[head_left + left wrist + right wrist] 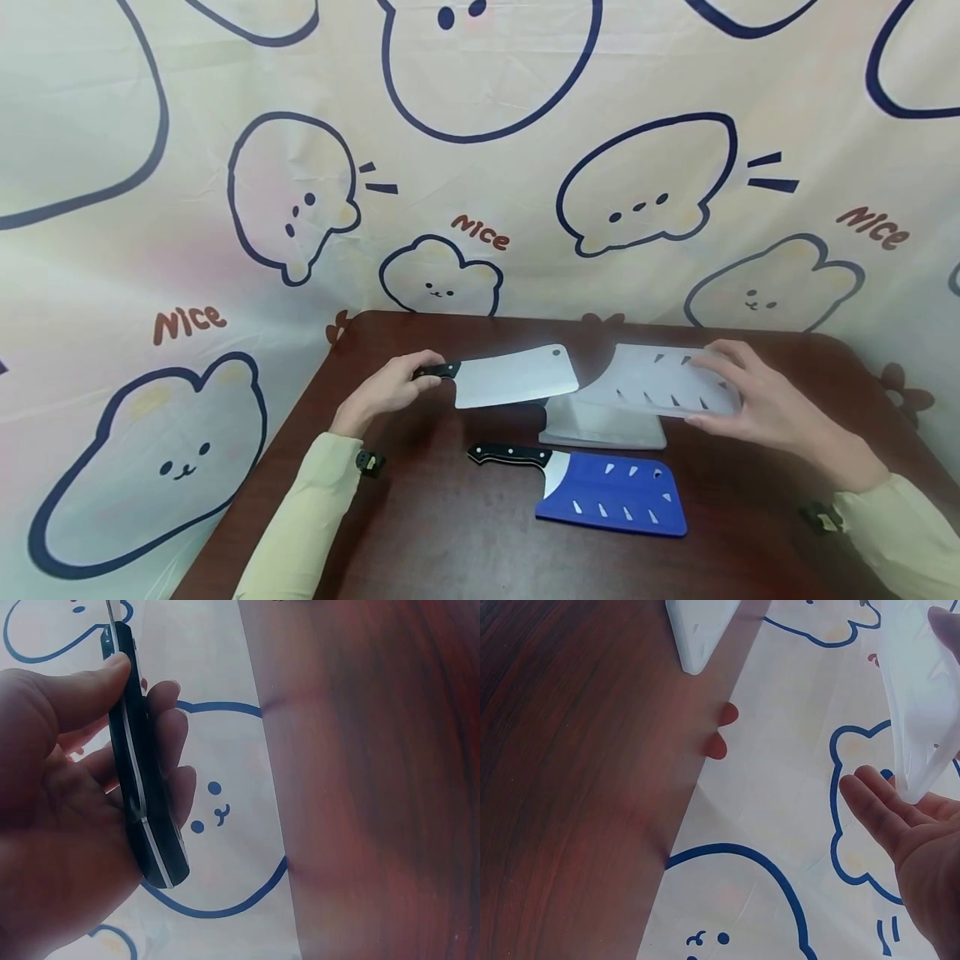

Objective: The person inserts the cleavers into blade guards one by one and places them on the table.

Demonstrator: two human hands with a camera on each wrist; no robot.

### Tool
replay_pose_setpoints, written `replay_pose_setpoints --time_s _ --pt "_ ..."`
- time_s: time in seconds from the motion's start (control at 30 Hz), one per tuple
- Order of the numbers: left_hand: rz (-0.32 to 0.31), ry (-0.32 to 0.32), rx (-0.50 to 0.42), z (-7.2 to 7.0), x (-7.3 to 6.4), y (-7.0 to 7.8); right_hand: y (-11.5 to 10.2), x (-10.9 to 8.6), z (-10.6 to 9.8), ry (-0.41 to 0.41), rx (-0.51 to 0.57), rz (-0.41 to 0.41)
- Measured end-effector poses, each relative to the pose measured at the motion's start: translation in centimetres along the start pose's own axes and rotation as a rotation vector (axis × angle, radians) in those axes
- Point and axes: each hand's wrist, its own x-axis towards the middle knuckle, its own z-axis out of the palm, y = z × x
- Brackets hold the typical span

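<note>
My left hand grips the black handle of a cleaver, its broad bare blade pointing right above the table. A translucent white blade sheath with triangular slots is in my right hand, its right end between thumb and fingers. The blade's tip meets the sheath's left end in the head view. Below them lies another whitish sheath, partly hidden. Nearer to me, a second cleaver rests on the table, its black handle to the left and a blue sheath over its blade.
The dark reddish-brown wooden table has rounded far corners. Behind it and on both sides hangs a pale curtain with bear drawings and the word "Nice", close to the table's edges.
</note>
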Motion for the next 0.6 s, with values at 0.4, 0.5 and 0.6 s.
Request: replay_pose_setpoints --time_s 0.4,0.5,0.6 --pt "0.001 -0.006 -0.007 0.17 0.12 -0.12 -0.16 -0.1 -0.19 0.01 0.008 0.007" --pt "0.004 -0.006 0.003 0.12 0.12 -0.12 -0.29 -0.08 -0.29 0.009 0.013 0.011" --pt "0.01 -0.011 0.006 0.04 0.04 0.02 -0.42 -0.05 -0.42 0.008 0.016 0.017"
